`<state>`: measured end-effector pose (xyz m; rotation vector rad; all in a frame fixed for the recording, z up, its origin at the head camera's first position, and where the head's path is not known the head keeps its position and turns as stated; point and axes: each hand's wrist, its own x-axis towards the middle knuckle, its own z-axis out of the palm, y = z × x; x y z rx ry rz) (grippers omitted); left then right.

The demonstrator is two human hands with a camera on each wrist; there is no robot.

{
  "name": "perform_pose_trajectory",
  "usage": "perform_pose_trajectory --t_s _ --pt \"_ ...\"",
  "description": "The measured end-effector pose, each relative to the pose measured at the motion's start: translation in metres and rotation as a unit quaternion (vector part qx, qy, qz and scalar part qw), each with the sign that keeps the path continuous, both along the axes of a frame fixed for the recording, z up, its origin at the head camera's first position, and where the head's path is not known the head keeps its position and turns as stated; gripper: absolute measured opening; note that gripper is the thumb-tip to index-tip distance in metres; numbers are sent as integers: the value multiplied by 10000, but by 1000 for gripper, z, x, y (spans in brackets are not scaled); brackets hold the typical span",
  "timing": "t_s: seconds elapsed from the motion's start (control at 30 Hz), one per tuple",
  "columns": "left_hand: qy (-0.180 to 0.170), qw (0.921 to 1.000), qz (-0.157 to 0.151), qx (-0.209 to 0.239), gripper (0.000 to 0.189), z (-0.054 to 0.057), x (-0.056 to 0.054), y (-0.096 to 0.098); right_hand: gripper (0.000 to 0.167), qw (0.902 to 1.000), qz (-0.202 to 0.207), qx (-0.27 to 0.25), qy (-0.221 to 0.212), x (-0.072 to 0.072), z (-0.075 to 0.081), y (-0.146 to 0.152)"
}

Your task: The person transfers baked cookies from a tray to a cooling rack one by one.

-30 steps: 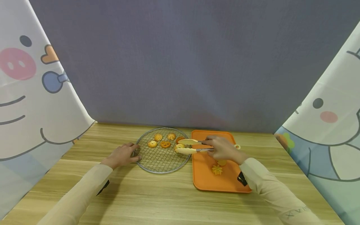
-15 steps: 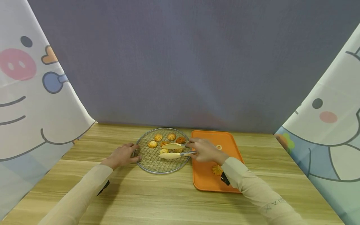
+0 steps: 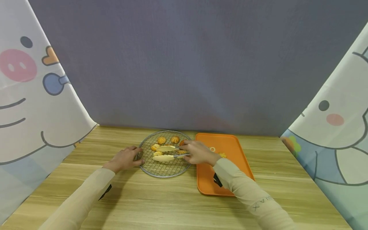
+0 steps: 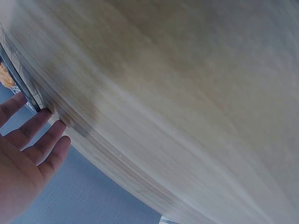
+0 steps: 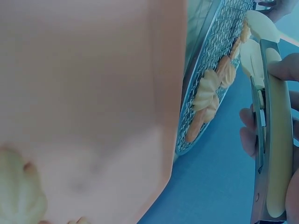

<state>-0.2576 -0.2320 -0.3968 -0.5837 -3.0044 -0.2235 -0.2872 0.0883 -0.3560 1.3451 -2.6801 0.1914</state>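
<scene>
My right hand (image 3: 199, 152) grips a pair of tongs (image 3: 179, 156) with cream tips, reaching left over the round wire rack (image 3: 164, 171). A piped cookie (image 3: 157, 153) sits between the tips, near the rack's left part. On the rack lie several other cookies, among them a swirl cookie (image 3: 161, 140) and a star-shaped one (image 3: 175, 139); the tongs hide a pretzel-like one. My left hand (image 3: 123, 158) touches the rack's left rim, thumb in front and fingers behind. In the left wrist view the left fingers (image 4: 39, 126) are nearly straight, tips at the rim.
Right of the rack is an orange tray (image 3: 208, 187) with a yellow cookie (image 3: 222, 155); my right forearm covers part of it. Both stand on a wooden table (image 3: 161, 204). A grey cloth partition (image 3: 184, 70) rises behind, with printed cartoon curtains (image 3: 26, 121) at both sides.
My right hand has moved left with the tongs, carrying the piped cookie from the rack's right side to its left part. My left hand has stayed at the rim.
</scene>
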Motion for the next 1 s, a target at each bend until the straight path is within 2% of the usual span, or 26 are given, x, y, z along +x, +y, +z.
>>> perform_pose_trajectory --t_s 0.47,1.0 --pt "32 10000 -43 12 58 -2 -2 -2 41 9998 -7 -68 -189 -5 -6 -14" --pt "54 10000 -70 10 57 -3 -3 -2 42 9993 -82 -110 -352 -6 -8 -15"
